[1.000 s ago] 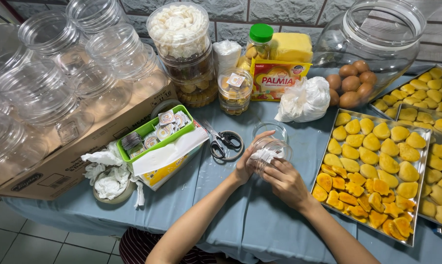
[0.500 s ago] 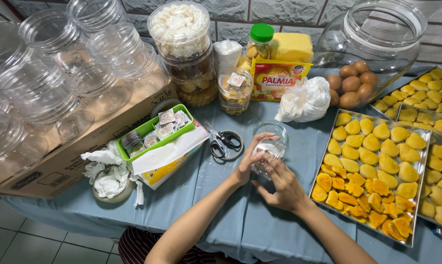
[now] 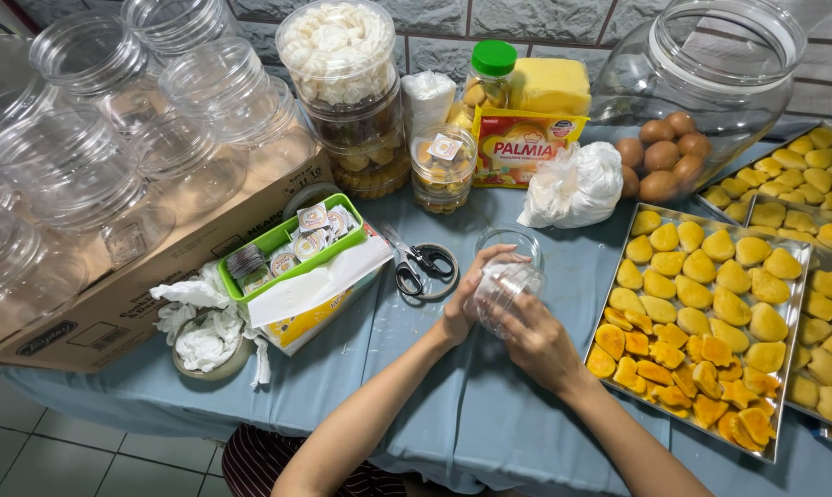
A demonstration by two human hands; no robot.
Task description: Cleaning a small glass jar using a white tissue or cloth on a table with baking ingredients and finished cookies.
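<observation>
A pale blue cloth [image 3: 489, 405] covers the worktop, which stands against a grey stone-block wall [image 3: 434, 28] above a floor of light tiles [image 3: 85, 460]. On the left a cardboard box [image 3: 149, 285] carries a crowd of empty clear jars [image 3: 94, 138]; beside it sit a green tray of small round labels [image 3: 292, 244], a tissue pack [image 3: 319, 290] and a pair of scissors [image 3: 420, 267]. Stacked tubs of cookies [image 3: 347, 92], a big glass jar [image 3: 710, 64], brown eggs [image 3: 659, 161] and a knotted white bag [image 3: 572, 189] line the back. On the right a metal baking tray [image 3: 609, 304] holds yellow and orange cookies. Both forearms reach in from the bottom edge and meet just left of that tray. The left hand [image 3: 462, 308] curls its grip around the side of a small clear plastic jar [image 3: 503, 285], held tilted above the cloth. The right hand [image 3: 540, 345] has its grip closed on the lower right of the same jar, fingers pressed to the wall. A clear round lid [image 3: 510, 243] lies on the cloth just behind the jar.
</observation>
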